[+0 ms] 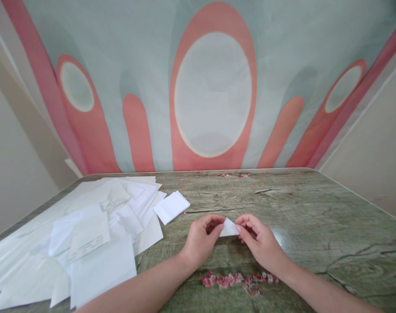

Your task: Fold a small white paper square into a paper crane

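Between my hands is a small folded piece of white paper (229, 228), with a peak at its top and a straight lower edge. My left hand (203, 237) pinches its left side between thumb and fingers. On the other side, my right hand (258, 239) grips the right corner, thumb in front and fingers curled behind. Both hands are closed, just above or on the wood-patterned table (315, 226); I cannot tell whether the paper touches it. The fingertips cover the paper's two ends.
A spread pile of white paper sheets (103, 269) covers the table's left side, some pieces bearing printed lines. Beside it lies a small stack of folded white paper (172, 206). Pink flowers (222, 279) are printed near the front. A red and grey-green patterned backdrop (214, 163) rises behind.
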A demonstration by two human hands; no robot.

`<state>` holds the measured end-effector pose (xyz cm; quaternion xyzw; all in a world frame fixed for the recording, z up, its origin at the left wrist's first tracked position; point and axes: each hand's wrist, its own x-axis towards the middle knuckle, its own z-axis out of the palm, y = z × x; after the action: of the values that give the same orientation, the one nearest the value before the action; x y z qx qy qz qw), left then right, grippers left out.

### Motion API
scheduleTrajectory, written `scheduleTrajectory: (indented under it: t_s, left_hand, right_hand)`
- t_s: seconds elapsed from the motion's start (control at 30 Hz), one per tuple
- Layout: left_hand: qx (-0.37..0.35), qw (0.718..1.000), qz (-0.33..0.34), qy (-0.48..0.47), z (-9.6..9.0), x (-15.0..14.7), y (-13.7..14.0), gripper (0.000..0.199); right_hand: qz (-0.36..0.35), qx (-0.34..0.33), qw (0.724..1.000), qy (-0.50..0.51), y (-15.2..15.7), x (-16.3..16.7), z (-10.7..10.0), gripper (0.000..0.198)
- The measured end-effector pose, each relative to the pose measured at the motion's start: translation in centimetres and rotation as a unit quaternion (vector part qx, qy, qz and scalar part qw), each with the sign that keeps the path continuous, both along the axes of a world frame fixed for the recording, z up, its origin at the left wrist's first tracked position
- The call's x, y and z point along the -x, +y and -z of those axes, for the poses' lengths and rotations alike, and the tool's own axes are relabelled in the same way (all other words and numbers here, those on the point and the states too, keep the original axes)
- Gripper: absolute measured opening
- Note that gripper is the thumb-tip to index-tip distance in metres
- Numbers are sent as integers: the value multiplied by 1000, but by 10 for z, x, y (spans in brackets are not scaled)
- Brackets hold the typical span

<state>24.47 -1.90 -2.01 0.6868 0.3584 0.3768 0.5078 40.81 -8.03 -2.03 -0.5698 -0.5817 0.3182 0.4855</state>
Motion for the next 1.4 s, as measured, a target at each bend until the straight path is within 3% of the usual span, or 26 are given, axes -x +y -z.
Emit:
scheduleTrajectory:
  t_s: [0.5, 0.77, 1.17, 1.4]
  left_hand:
    - [6, 1000, -14, -2, 0, -1, 0, 6]
    - [37, 998, 8, -45, 4, -2, 2, 16]
    - [-38, 998, 20, 38, -1, 0, -5, 34]
    - [-44, 999, -5, 33, -4, -1, -7, 29]
  right_hand:
    - [-8, 17, 1000, -25, -2, 1, 2, 14]
    - [23, -16, 999, -31, -1, 2, 1, 15]
    - [32, -47, 996, -64, -1, 3, 4, 11]
    - [42, -57, 992, -102, -3, 3, 4, 9]
